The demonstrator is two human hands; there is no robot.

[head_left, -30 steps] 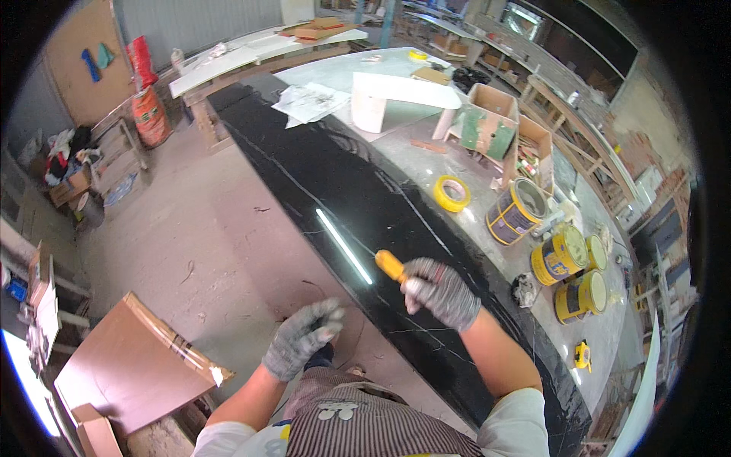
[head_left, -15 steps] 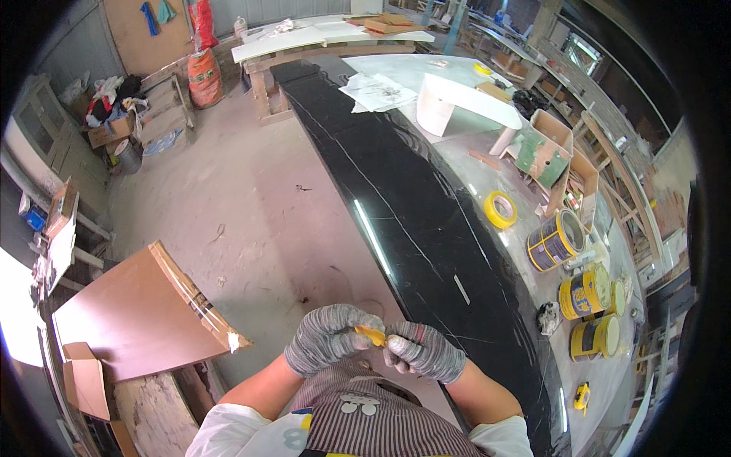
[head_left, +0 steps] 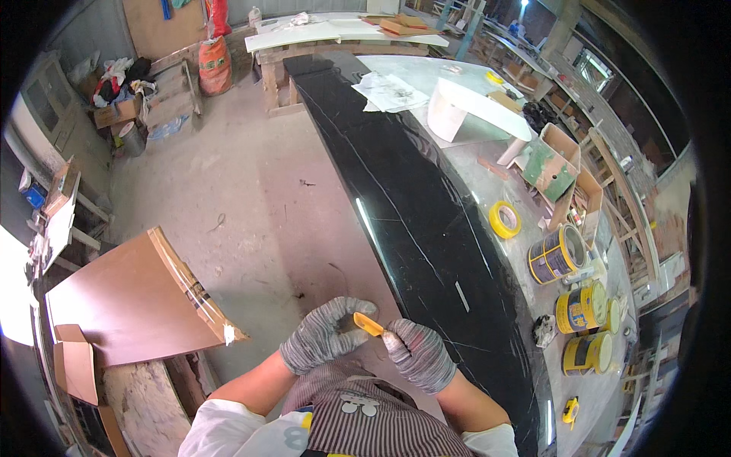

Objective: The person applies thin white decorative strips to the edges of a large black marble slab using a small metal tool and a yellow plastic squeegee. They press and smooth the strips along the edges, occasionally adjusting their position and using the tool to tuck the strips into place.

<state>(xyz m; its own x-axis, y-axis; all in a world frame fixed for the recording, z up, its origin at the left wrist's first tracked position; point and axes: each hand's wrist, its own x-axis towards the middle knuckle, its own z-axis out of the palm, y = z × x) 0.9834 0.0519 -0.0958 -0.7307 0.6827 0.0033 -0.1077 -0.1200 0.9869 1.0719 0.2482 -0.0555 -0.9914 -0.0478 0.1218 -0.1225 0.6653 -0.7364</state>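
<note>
Head view: gripping small yellow-orange tool in clenched fingers of right hand, the nearer one, left of black slab. Long axis slanting up-left, toward parted fingers of left hand; contact there unclear. Looks narrow, smooth, round-ended.

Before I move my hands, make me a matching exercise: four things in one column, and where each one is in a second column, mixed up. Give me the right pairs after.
Things:
1. Yellow tool
2. Paper sheets
3. Orange sack
4. Tape roll

Places:
A. Standing on the floor
B. On the grey tabletop, near a dark can
C. Held in the right hand
D. Toward the far end of the black slab

Right pairs: 1-C, 2-D, 3-A, 4-B.
</note>
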